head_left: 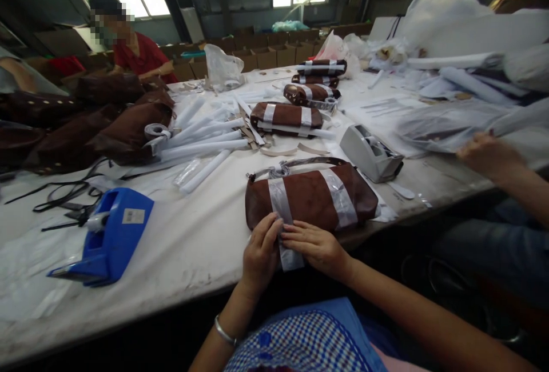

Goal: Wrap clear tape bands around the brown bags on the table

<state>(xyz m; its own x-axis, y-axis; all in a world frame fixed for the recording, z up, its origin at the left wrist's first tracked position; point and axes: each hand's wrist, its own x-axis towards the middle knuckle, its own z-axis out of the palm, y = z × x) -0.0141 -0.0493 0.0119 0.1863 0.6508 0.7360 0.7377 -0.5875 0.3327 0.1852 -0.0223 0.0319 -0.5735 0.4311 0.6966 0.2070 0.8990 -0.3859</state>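
A brown handbag (306, 192) lies on its side at the table's near edge, with two whitish wrapping strips (337, 189) around its body. The loose end of the left strip (291, 259) hangs over the bag's front, towards me. My left hand (260, 252) pinches this strip at its left edge, with bent fingers. From the other side my right hand (317, 246) grips it, fingers close together and fingertips almost meeting the left ones. The bag's strap (317, 160) lies along its far side, with a small wrapped coil near its left end.
A blue tape dispenser (118, 235) stands to the left, a grey one (371, 152) to the right. Wrapped bags (285, 118) line the table beyond. White paper rolls (201, 146) and brown bags (128, 126) lie left. A co-worker's hand (491, 155) is at right; another person stands behind.
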